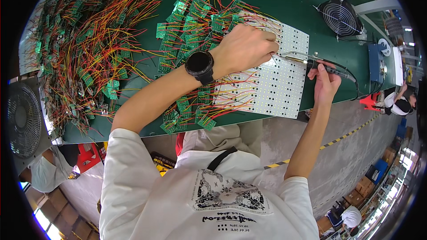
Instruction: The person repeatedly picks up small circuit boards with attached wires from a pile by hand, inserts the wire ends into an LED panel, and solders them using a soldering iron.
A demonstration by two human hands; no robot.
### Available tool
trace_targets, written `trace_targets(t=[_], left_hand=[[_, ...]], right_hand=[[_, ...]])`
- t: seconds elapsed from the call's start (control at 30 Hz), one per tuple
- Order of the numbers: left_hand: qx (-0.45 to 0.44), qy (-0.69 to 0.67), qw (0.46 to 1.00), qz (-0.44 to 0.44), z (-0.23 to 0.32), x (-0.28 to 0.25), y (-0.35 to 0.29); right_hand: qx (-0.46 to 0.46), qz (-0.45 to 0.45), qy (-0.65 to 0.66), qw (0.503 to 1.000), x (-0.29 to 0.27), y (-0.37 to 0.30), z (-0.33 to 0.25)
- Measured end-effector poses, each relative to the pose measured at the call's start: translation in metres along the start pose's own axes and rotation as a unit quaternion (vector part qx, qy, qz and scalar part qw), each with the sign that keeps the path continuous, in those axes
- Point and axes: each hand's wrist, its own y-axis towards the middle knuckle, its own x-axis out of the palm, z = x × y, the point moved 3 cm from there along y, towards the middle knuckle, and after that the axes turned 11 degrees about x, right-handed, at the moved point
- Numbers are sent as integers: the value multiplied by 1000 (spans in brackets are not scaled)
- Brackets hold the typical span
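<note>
A soldering iron (pixel 328 68) with a thin feed tube along its top is gripped in my right hand (pixel 325 82). Its tip points left, over a white LED board (pixel 289 93) dotted with small lamps and dark round spots. My left hand (pixel 249 46), with a black watch (pixel 199 65) on the wrist, is closed in a pinch just above the board, beside the iron's tip. What its fingertips hold is hidden. Red and yellow wires (pixel 240 102) run from the board's left part to small green circuit boards (pixel 190 20) beneath and around my left forearm.
A big tangled heap of wired circuit boards (pixel 89 49) covers the table's left side. A black fan (pixel 339 17) stands at the back right, near a blue soldering unit (pixel 376 64). Another fan (pixel 23 120) is at the left edge. Other people sit farther off.
</note>
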Motion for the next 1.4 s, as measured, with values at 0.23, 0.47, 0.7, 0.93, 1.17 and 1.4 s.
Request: trace_targets(t=[0.23, 0.47, 0.7, 0.93, 1.17, 1.4], left_hand=[[9, 2, 1000, 0, -1, 2, -1], [13, 8, 1000, -15, -1, 3, -2], [8, 10, 1000, -16, 0, 1, -1], [5, 7, 1000, -14, 0, 3, -1], [6, 4, 1000, -11, 1, -1, -1], [50, -82, 994, -52, 6, -58, 16]], right_hand=[[-5, 7, -28, 1000, 5, -2, -3], [-3, -3, -18, 1000, 5, -1, -3], [-9, -8, -25, 1000, 5, -1, -5], [5, 24, 17, 1000, 0, -1, -4], [9, 31, 24, 999, -1, 1, -3], [10, 46, 54, 997, 1, 1, -6]])
